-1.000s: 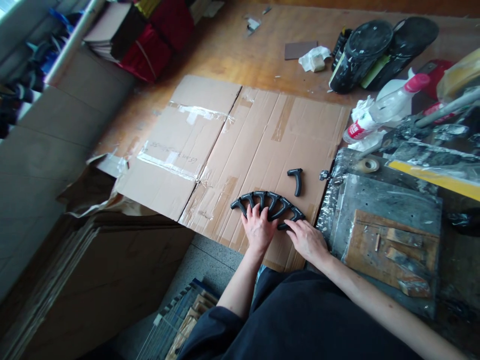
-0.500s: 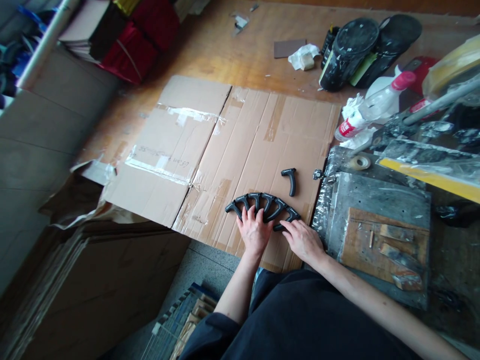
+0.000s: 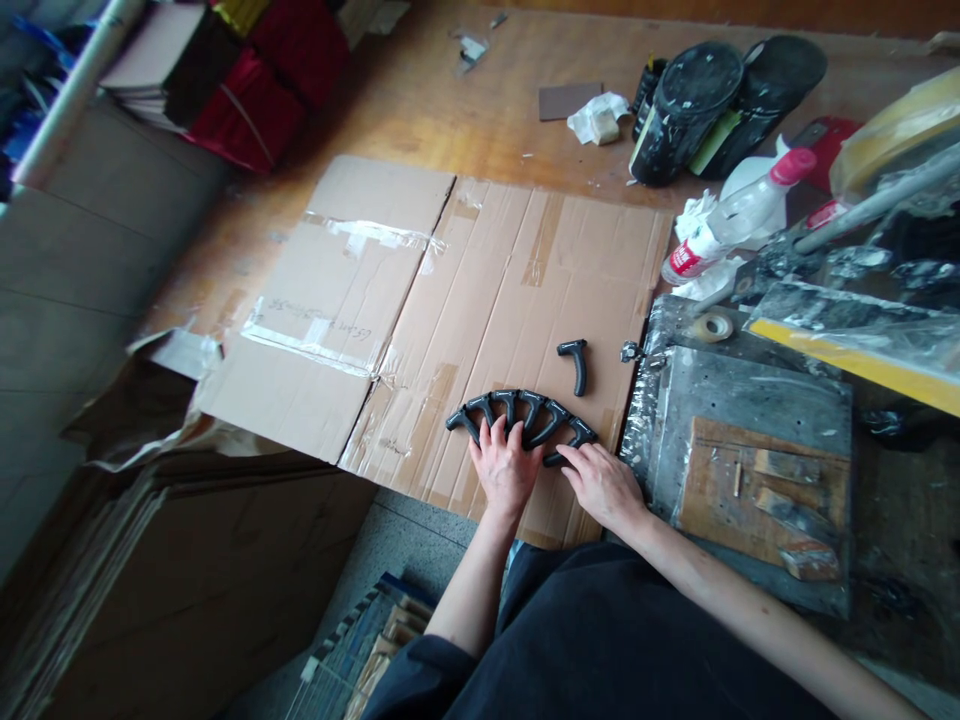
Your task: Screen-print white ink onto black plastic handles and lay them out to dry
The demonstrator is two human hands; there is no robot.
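Several black curved handles [image 3: 529, 408] lie side by side in a fan, their wider ends along the outer arc. My left hand [image 3: 506, 468] rests over the inner ends of the middle ones, fingers spread and palm down. At the fan's right end, my right hand [image 3: 606, 485] has its fingertips closed at the narrow end of the last handle [image 3: 579, 432]; the hand partly covers the grip. A single black handle [image 3: 577, 366] of the same shape lies apart, just beyond the fan. All rest on flattened cardboard [image 3: 495, 290].
To the right stands a dark work board [image 3: 671, 400] with wood pieces, a tape roll [image 3: 712, 326] and a pink-capped bottle [image 3: 742, 215]. Black-stained containers [image 3: 686, 110] stand behind. Red bundles [image 3: 240, 115] sit at the far left, and stacked cardboard [image 3: 195, 560] leans below the table edge.
The view has shifted slightly, so the scene sits a little further left. Both hands and the handles keep nearly the same places on the cardboard.
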